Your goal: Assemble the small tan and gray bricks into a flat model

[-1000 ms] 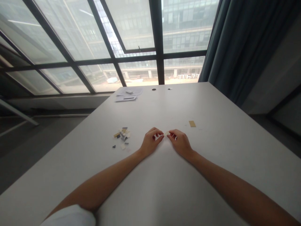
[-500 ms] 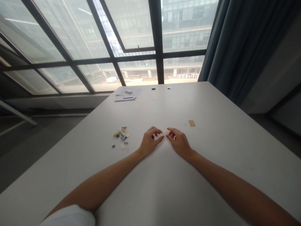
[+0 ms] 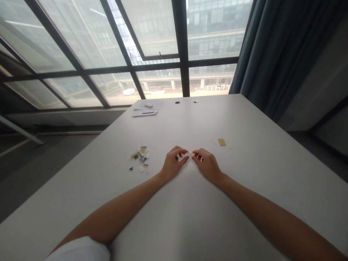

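Observation:
Between my hands, over the middle of the white table, is a small cream-white toy brick piece. My left hand pinches its left end between thumb and fingers. On the other end, the thumb and index finger of my right hand are closed. Fingertips cover much of the piece, so its exact shape is hard to make out. Left of my left hand lies a loose pile of small grey, tan, white and black bricks. Beyond my right hand a flat tan studded plate rests on the table.
Papers with a small item on top lie at the table's far left corner. Two small dark round spots, one a disc, are near the far edge. Windows stand behind the table, and a dark blue curtain hangs at the right.
My right hand's fingertips have shifted very slightly and sit a little closer around the cream-white piece. The pile and the tan plate have stayed where they were.

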Available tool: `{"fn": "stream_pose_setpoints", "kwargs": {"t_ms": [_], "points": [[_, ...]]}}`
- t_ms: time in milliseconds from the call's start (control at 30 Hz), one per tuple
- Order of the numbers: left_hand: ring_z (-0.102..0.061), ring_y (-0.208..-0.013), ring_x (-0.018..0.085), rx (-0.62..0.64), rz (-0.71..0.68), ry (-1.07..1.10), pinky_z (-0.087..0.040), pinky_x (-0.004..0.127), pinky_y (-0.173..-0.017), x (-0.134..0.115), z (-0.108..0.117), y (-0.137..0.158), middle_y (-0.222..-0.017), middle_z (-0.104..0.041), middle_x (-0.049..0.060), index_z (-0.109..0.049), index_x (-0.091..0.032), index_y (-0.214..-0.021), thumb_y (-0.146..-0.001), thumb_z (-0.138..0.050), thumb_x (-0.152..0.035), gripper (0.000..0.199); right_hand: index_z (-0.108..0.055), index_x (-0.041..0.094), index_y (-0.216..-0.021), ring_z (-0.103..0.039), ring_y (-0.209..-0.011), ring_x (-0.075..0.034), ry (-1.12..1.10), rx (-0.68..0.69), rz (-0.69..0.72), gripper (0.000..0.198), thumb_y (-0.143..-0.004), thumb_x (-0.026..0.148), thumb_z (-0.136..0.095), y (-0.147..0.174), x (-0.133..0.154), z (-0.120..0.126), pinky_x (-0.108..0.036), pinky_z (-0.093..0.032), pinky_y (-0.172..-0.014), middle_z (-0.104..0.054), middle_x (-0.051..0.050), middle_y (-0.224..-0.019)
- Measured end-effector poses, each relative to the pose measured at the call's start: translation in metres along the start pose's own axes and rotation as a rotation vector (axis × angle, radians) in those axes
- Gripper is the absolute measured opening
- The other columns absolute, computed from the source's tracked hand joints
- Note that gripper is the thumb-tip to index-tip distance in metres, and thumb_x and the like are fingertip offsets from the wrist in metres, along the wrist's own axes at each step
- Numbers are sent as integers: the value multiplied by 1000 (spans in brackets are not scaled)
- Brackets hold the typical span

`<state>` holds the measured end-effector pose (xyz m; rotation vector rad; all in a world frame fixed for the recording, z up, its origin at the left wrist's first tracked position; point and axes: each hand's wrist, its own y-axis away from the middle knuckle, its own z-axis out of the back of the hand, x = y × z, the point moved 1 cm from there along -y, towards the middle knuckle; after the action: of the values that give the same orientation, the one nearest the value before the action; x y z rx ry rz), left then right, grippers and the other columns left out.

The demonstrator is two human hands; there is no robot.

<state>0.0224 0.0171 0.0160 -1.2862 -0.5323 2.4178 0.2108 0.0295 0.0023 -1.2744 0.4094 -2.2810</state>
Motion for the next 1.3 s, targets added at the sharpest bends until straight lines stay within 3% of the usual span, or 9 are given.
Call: {"fn": "stream_pose_setpoints", "kwargs": {"t_ms": [1300], "points": [[-58,-71,12,-10,50,-11,-44,22,-56,5,0,-2,-86,-66,3,-75,-21,-94,-84,-71,-27,13,-68,20,-94,-59,-70,-14,25,16,17,6,-88,20,-66,0,-3,-2,-26,-46,-70,-67,-1,-84]]}}
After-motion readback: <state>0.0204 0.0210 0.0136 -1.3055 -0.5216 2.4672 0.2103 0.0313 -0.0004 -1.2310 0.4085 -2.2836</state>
